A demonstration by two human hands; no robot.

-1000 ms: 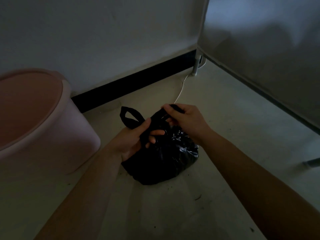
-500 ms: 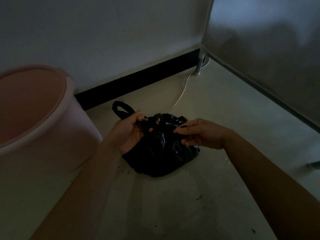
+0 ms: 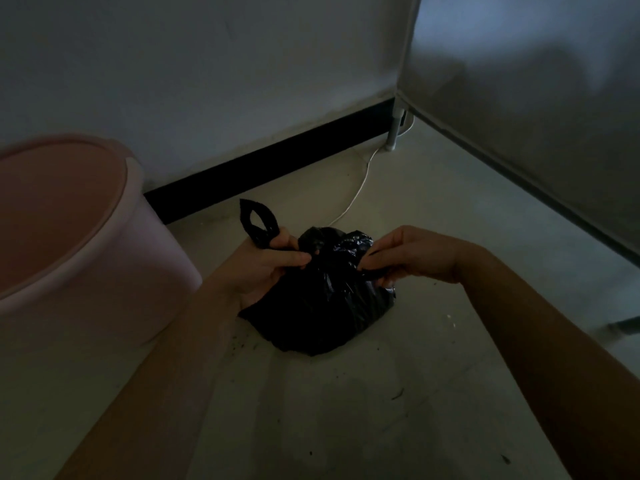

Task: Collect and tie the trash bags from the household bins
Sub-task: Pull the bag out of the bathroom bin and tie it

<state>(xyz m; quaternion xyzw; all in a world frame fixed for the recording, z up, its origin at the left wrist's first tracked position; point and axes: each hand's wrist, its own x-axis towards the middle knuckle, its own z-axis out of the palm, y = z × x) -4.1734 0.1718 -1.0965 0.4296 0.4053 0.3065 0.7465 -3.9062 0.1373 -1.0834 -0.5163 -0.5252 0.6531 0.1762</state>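
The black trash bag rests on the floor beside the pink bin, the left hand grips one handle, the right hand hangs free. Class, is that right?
No: the head view shows the right hand pinching the other handle, not hanging free. The black trash bag rests beside the pink bin, the left hand gripping one handle.
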